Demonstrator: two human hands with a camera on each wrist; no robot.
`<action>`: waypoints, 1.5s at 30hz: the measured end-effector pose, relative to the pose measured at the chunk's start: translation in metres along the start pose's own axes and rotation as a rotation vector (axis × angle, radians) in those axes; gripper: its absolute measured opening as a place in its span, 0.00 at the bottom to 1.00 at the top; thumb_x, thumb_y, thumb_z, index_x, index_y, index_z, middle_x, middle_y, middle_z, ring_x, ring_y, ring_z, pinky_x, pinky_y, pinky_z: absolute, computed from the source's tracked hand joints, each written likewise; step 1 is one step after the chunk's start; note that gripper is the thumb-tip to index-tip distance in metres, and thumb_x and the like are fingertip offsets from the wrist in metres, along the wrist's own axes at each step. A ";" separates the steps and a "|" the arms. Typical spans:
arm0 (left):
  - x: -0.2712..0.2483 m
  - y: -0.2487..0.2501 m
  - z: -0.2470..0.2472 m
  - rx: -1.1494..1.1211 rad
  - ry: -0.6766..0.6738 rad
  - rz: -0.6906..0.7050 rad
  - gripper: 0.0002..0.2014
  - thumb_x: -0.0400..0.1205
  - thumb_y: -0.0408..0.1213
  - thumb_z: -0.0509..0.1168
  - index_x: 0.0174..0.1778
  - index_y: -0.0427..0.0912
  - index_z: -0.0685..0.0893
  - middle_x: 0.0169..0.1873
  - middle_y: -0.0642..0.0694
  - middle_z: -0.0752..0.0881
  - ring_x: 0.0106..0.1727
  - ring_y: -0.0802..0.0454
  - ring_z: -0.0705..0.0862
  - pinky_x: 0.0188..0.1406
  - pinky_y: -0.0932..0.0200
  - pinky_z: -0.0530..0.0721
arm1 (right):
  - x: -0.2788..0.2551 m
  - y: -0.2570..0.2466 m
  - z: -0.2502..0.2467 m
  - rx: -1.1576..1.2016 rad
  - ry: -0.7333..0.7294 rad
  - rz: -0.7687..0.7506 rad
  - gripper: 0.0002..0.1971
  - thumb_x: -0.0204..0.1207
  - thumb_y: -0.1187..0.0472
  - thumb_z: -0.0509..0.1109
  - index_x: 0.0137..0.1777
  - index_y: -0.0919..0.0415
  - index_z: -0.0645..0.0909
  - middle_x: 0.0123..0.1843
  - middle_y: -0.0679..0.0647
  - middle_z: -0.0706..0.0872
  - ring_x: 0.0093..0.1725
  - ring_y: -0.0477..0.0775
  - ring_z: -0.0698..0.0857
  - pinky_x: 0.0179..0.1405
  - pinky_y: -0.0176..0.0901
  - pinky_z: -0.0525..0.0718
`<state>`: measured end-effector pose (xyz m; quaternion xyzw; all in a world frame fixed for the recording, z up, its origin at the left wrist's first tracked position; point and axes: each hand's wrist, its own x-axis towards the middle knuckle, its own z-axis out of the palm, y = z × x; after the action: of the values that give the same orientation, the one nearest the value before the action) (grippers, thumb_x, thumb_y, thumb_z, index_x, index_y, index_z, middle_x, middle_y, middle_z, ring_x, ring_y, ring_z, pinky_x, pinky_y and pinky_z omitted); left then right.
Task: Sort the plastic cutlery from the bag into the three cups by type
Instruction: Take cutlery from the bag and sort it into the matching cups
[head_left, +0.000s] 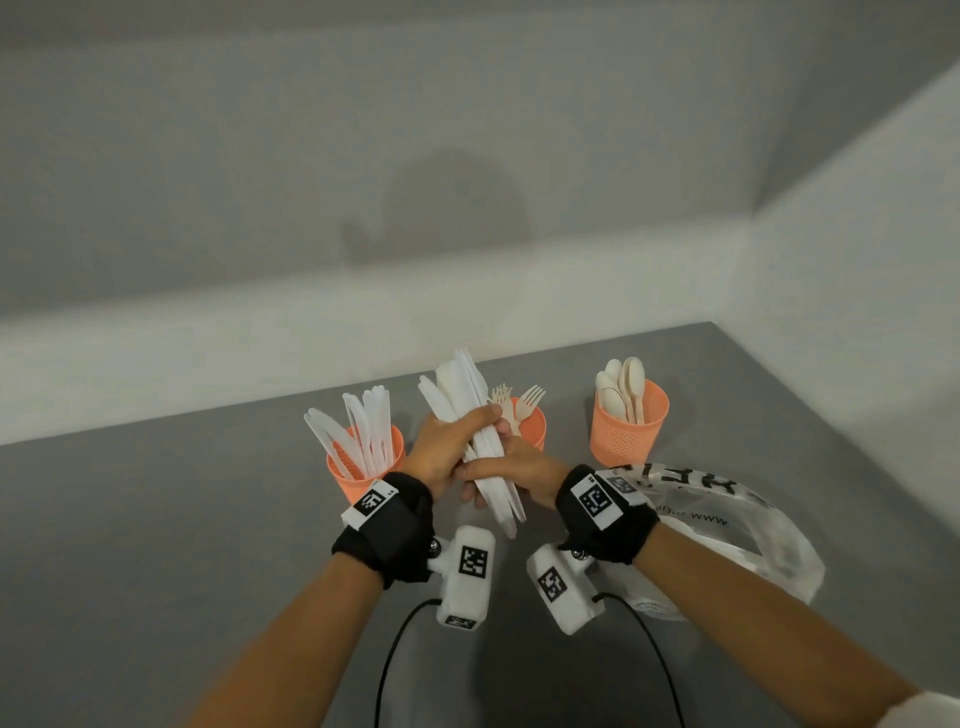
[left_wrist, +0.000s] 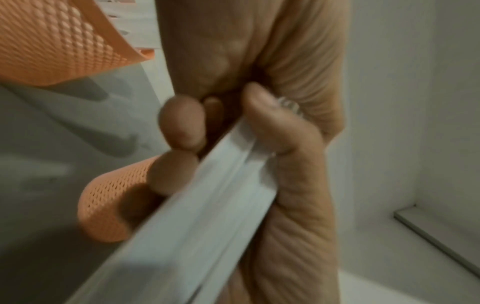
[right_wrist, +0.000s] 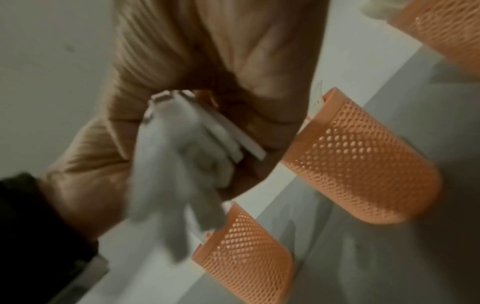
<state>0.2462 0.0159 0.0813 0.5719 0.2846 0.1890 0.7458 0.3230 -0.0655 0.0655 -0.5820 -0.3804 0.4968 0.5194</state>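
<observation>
Both hands hold one bundle of white plastic knives (head_left: 457, 395) above the table, blades pointing up and away. My left hand (head_left: 470, 434) grips it from the left, with fingers and thumb curled round the handles (left_wrist: 221, 205). My right hand (head_left: 493, 462) grips the lower part from the right; the handle ends (right_wrist: 182, 154) show blurred. Three orange mesh cups stand in a row. The left cup (head_left: 363, 467) holds white knives, the middle cup (head_left: 532, 426) forks, and the right cup (head_left: 628, 431) spoons. The bundle hangs between the left and middle cups.
A crumpled clear plastic bag (head_left: 727, 530) with black print lies on the grey table (head_left: 156, 519) under my right forearm. Pale walls close in behind the cups and on the right. Two black cables (head_left: 389, 649) run down from the wrist cameras.
</observation>
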 end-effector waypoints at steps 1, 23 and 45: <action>-0.001 0.001 -0.002 -0.030 -0.045 -0.014 0.07 0.80 0.34 0.65 0.37 0.35 0.82 0.30 0.44 0.85 0.32 0.50 0.85 0.32 0.59 0.86 | -0.003 -0.002 0.000 0.045 -0.048 0.030 0.05 0.76 0.72 0.67 0.46 0.63 0.79 0.26 0.50 0.87 0.27 0.45 0.86 0.28 0.36 0.85; 0.000 0.002 -0.025 0.238 0.129 0.107 0.06 0.78 0.36 0.69 0.39 0.37 0.81 0.29 0.46 0.81 0.31 0.53 0.79 0.37 0.62 0.80 | 0.007 0.015 0.023 0.484 0.159 0.090 0.06 0.80 0.59 0.63 0.45 0.58 0.80 0.25 0.50 0.80 0.19 0.45 0.75 0.19 0.33 0.75; -0.001 0.023 -0.053 -0.018 0.388 0.211 0.14 0.89 0.38 0.46 0.50 0.38 0.76 0.37 0.41 0.85 0.33 0.55 0.88 0.34 0.61 0.83 | 0.007 0.023 0.022 0.500 0.246 0.068 0.07 0.79 0.66 0.64 0.55 0.67 0.75 0.37 0.59 0.87 0.32 0.55 0.90 0.29 0.43 0.88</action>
<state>0.2123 0.0609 0.0941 0.5449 0.3595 0.3751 0.6582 0.3017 -0.0577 0.0426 -0.5043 -0.1605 0.5182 0.6719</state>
